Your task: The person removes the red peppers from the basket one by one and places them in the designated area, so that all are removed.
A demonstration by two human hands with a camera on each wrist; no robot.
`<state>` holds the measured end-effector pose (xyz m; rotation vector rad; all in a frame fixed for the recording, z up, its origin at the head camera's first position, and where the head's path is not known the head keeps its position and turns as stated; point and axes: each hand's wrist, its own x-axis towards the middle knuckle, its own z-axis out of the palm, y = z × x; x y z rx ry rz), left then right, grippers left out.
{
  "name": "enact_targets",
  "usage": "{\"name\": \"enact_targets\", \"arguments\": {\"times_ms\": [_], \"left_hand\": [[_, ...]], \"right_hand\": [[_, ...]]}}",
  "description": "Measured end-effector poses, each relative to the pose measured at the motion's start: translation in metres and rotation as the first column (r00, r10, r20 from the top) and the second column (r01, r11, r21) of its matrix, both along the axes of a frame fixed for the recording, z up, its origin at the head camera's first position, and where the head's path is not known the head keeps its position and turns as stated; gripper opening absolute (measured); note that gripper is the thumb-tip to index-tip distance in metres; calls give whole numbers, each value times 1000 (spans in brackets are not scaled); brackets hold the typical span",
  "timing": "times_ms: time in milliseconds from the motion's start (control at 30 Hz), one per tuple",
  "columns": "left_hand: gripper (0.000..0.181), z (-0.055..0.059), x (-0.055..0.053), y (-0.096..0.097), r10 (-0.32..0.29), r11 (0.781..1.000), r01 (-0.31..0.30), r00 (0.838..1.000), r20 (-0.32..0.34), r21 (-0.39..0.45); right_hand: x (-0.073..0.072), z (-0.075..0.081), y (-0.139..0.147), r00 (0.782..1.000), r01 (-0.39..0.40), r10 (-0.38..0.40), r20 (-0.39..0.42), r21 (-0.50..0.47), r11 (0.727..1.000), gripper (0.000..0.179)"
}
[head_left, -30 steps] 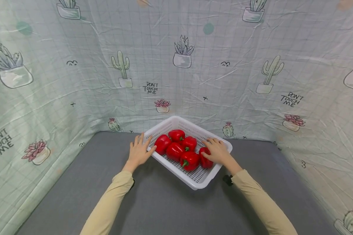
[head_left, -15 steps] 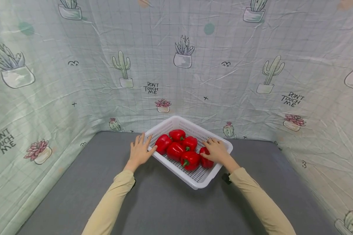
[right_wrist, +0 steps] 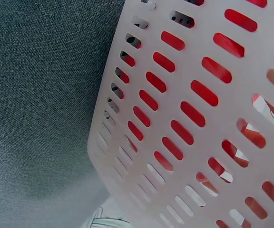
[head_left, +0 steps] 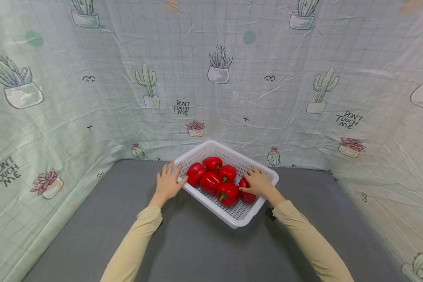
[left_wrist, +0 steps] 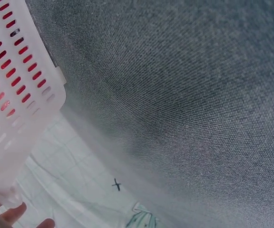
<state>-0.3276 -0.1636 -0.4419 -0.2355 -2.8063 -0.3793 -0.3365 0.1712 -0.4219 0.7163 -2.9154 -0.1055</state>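
A white perforated plastic basket (head_left: 211,209) stands on the grey table with several red bell peppers (head_left: 210,182) in it. My left hand (head_left: 167,186) rests at the basket's left corner, fingers spread and thumb by the rim. In the left wrist view a few of its fingertips (left_wrist: 14,214) show beside the basket's rim. Inside the right end, my right hand (head_left: 260,185) holds the rightmost bell pepper (head_left: 248,196), thumb on its near left side and fingers over its far side. The right wrist view shows red through the basket wall (right_wrist: 146,133); the grip is partly hidden there.
The grey cloth-covered table (head_left: 197,250) spreads in front of the basket and to both sides. A pale curtain (head_left: 246,90) printed with cacti encloses the back and sides, close behind the basket. Dark wrist devices (head_left: 270,214) sit under the sleeves.
My right thumb has shifted slightly down and left over the rightmost bell pepper. The left hand and basket stay in place; the head view tilts up very slightly.
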Motion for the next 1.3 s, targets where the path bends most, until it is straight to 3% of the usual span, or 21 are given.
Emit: {"name": "enact_targets", "arguments": {"times_ms": [233,500,733,967,1167,1300], "left_hand": [[62,1,0,-1,0,1000,0,1000,-12,7],[62,1,-1,0,2,1000,-2,1000,-7,9],[62,1,0,0,7,1000,-7,1000,12,-2],[63,-1,0,0,14,1000,-13,1000,17,-10],[63,-1,0,0,15,1000,-15,1000,10,-4],[63,0,0,1,19,1000,-19,1000,17,-13]], "right_hand": [[-2,-1,0,1000,-7,7,16,3,1000,59],[2,3,1,997,-18,21,81,-38,999,77],[6,3,-2,992,-58,58,113,-4,998,78],[8,-1,-5,993,-91,91,78,2,996,70],[10,1,-5,996,-51,52,72,-14,999,89],[9,2,-5,998,-44,44,54,-5,999,92]]}}
